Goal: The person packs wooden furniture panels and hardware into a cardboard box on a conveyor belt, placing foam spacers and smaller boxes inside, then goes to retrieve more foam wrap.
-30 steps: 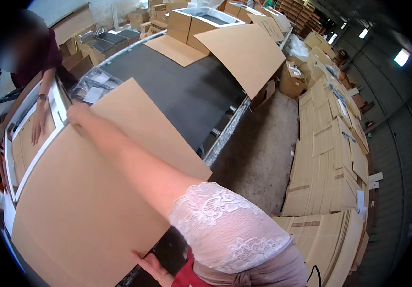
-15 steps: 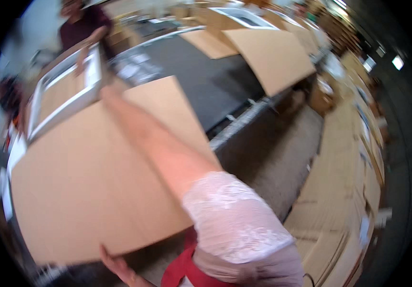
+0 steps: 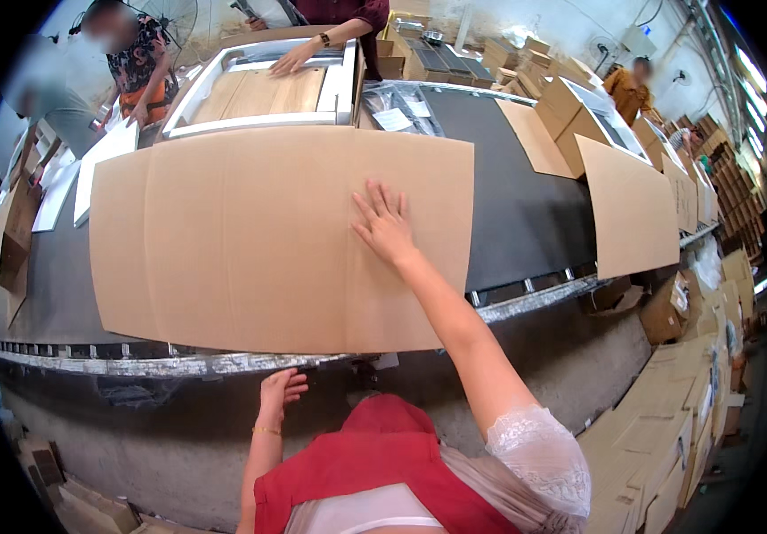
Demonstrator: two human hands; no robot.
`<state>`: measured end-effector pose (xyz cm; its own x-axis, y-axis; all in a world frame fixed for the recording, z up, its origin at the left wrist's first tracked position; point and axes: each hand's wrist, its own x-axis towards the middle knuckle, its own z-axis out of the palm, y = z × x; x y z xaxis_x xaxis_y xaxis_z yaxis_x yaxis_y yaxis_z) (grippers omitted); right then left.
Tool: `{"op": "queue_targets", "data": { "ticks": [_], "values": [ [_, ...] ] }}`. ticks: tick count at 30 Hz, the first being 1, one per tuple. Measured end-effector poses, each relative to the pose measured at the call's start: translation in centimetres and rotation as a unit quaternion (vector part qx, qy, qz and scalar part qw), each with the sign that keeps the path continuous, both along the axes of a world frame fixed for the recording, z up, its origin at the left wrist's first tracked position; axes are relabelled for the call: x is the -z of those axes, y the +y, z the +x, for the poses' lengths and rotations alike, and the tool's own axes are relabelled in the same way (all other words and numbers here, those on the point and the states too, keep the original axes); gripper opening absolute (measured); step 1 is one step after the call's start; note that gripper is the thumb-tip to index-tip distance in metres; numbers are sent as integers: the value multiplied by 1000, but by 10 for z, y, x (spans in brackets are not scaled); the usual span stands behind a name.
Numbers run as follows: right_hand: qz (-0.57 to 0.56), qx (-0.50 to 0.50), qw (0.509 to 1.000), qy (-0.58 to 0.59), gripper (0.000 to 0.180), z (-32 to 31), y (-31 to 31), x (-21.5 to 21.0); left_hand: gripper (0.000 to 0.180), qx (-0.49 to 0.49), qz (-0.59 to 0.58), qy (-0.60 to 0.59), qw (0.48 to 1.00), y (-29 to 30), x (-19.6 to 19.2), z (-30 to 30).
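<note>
My right hand (image 3: 385, 224) lies flat with spread fingers on a large brown cardboard flap (image 3: 250, 240). The flap hangs out from an open carton toward me, over the conveyor's near edge. White frame-like parts (image 3: 263, 125) and wooden boards (image 3: 232, 96) sit in the carton behind it. Below the flap's lower edge, my left hand (image 3: 282, 393) is empty, its fingers loosely bent and apart. Across the carton, a co-worker's hand (image 3: 299, 59) rests on the boards.
The dark conveyor belt (image 3: 521, 222) runs left to right with a metal rail (image 3: 535, 295). Another open carton (image 3: 628, 205) stands to the right. Plastic-wrapped packets (image 3: 401, 111) lie beside my carton. White panels (image 3: 103, 165) lie left. Flattened cardboard (image 3: 641, 400) is stacked at lower right.
My view has swung left and levelled out. My right hand has moved from the flap's far edge back onto its face. My left hand is now apart from the flap's near edge.
</note>
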<state>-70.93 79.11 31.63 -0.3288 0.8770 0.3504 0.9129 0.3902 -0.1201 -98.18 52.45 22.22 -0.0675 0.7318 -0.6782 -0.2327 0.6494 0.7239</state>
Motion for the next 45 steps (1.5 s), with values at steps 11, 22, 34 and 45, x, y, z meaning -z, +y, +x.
{"op": "queue_targets", "data": {
  "ticks": [11,22,34,45],
  "values": [
    [136,-31,990,11,57,-9,48,32,43,-118,89,202,968,102,-27,-173],
    [-48,196,967,156,57,-27,-93,62,35,34,353,404,843,280,-113,-150],
    [-139,222,955,141,61,-42,-173,94,27,64,461,550,693,314,-62,-217],
    [-144,177,963,142,75,-30,-178,91,43,46,168,901,397,297,-22,-141]
  ]
}}
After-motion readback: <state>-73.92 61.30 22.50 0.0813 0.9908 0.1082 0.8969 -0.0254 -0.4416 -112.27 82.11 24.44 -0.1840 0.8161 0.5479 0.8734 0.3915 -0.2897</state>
